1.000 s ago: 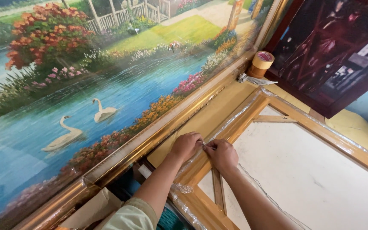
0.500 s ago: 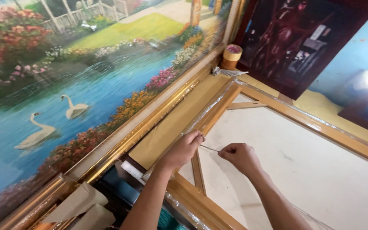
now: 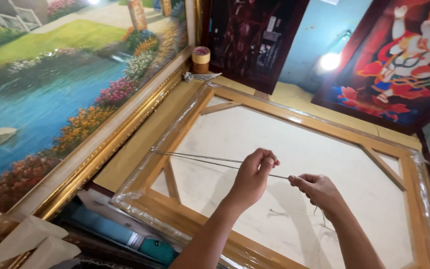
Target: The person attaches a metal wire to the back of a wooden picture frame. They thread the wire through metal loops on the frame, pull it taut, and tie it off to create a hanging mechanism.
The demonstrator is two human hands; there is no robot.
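A thin wire runs doubled from the left rail of a wooden picture frame out over its white backing. My left hand pinches the two strands above the middle of the backing. Just to the right, my right hand pinches the same wire, whose loose end trails down below it. The frame lies face down and is wrapped in clear plastic film along its rails.
A large gold-framed landscape painting with a swan leans along the left. A roll of tape stands at the frame's far corner. Dark and colourful framed pictures lean at the back. Crumpled paper lies at the lower left.
Both hands have moved right, away from the frame's left rail, drawing the wire out across the white backing. The head camera has swung right as well.
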